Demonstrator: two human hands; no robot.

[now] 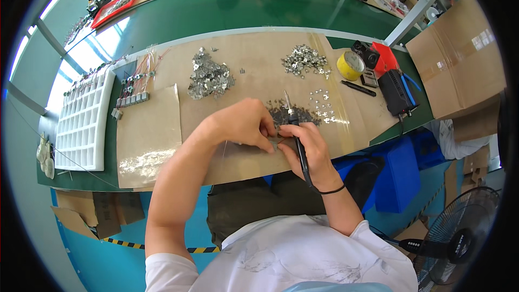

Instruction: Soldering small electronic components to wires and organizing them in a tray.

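My right hand (313,148) holds a soldering iron (301,157) with a black handle, its metal tip pointing up and away from me. My left hand (243,121) is closed in a pinch close to the right fingertips, over the near part of the brown table cover (243,167). What sits between the left fingers is too small and covered to make out. Just beyond both hands lies a pile of small dark parts (308,116). Small silver metal pieces (324,105) are scattered to its right.
Two heaps of silver metal parts (208,81) (304,60) lie farther back. A white compartment tray (84,124) and wired parts (132,99) are at left. At right are a yellow round container (350,65), a black box-shaped device (397,93), a cardboard box (459,54) and a fan (459,243).
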